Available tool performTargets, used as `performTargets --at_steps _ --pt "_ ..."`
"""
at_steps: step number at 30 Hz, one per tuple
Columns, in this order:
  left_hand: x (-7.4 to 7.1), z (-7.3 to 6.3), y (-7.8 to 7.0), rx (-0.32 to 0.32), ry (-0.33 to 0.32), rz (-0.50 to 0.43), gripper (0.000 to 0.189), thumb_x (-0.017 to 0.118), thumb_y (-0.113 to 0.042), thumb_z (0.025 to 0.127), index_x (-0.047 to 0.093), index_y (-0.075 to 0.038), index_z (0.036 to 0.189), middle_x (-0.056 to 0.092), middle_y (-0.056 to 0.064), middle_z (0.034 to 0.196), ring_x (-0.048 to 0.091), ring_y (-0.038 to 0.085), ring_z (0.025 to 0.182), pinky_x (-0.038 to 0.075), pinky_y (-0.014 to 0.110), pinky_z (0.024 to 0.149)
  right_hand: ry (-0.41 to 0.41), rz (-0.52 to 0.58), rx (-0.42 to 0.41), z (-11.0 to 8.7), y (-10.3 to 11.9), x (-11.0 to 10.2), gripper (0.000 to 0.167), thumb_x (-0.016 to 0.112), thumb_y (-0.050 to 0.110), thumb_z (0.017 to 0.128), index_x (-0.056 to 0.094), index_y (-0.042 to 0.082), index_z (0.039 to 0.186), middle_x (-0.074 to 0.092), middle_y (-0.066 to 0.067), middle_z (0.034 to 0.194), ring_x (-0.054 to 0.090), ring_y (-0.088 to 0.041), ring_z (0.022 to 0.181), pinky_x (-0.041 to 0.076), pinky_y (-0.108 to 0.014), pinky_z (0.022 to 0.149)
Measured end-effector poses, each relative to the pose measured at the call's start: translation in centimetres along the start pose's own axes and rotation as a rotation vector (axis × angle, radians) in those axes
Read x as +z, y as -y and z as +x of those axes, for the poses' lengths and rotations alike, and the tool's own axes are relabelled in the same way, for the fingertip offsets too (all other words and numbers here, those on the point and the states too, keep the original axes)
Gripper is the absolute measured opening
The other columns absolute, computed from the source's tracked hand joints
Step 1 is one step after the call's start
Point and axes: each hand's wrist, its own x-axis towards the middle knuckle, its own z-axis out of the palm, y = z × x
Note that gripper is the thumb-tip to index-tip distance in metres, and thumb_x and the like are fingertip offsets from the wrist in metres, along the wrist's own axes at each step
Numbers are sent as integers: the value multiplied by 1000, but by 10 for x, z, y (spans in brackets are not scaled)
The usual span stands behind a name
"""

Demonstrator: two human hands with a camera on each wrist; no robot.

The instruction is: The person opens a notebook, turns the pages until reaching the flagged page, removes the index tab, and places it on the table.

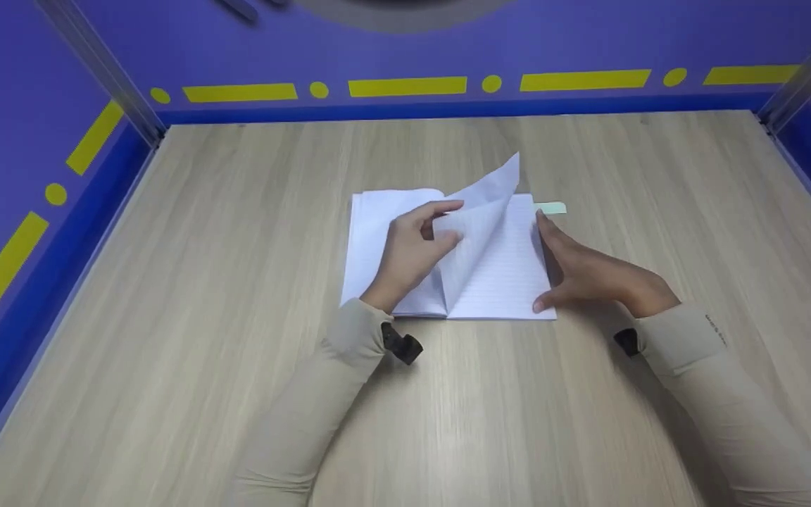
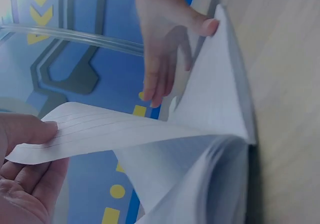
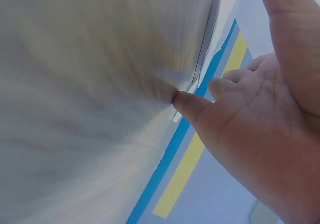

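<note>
The notebook (image 1: 507,274) lies open in the middle of the head view, its two halves spread and its spine running up between them. One lined leaf (image 1: 479,222) stands up off it, curling so its free corner points toward the upper right. My left hand (image 1: 412,253) pinches that leaf, thumb on one face and fingers behind it, as the left wrist view shows. My right hand (image 1: 595,278) is spread and grips nothing: its thumb rests on the lower right corner of the right-hand page, and its index fingertip is by the upper part of the same edge. To swing this leaf well, I'd keep the left pinch light, guide the paper in a smooth arc about the spine so it doesn't crease, and let the right thumb keep the sheets below flat. I'd also mind the pale green tab (image 1: 553,208) jutting out at the notebook's upper right, so my fingers don't drag it. Around everything spreads the wood-grain worktop (image 1: 201,282), with a blue wall (image 1: 405,56) across the top of the frame.
</note>
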Motion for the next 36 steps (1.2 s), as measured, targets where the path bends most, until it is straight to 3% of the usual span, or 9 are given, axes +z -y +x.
performTargets --at_steps 4,9,16,24,31,36 --pt "-9 2 -2 -6 -30 -9 36 70 -3 82 68 -6 118 71 6 112 54 4 70 38 16 57 13 -6 3 0 1 0 135 85 39 68 -16 3 151 -16 -17 160 -9 -33 149 5 -54 119" --pt "-17 3 0 -26 -68 -23 34 72 -2 81 69 -3 114 72 9 105 67 11 93 46 16 67 25 -34 30 0 2 0 130 83 38 71 -13 8 153 -12 -14 161 -6 -31 149 8 -53 119" --pt "-27 3 1 -24 -87 -68 31 73 -2 81 69 1 111 70 12 110 68 18 98 51 21 93 45 -74 33 0 2 0 126 82 41 72 -7 8 154 -8 -16 162 -3 -33 149 9 -54 119" --pt "-38 1 4 -52 -133 -29 29 75 -8 81 71 -2 109 72 12 99 67 13 90 53 20 79 58 -91 34 1 1 0 124 82 43 71 -3 9 155 -6 -14 162 -2 -32 150 10 -53 119" --pt "-47 -1 8 -95 -163 -40 27 76 -10 80 72 -4 107 73 11 95 65 8 70 53 19 69 64 -92 26 0 3 0 119 81 40 73 0 10 155 -4 -15 162 -1 -32 150 10 -54 119" --pt "-53 -2 13 -95 -156 -22 27 75 -8 80 72 -3 106 72 11 98 67 11 81 54 19 74 78 -80 42 -3 3 0 115 79 42 75 4 10 155 -3 -17 162 0 -35 149 6 -58 118"
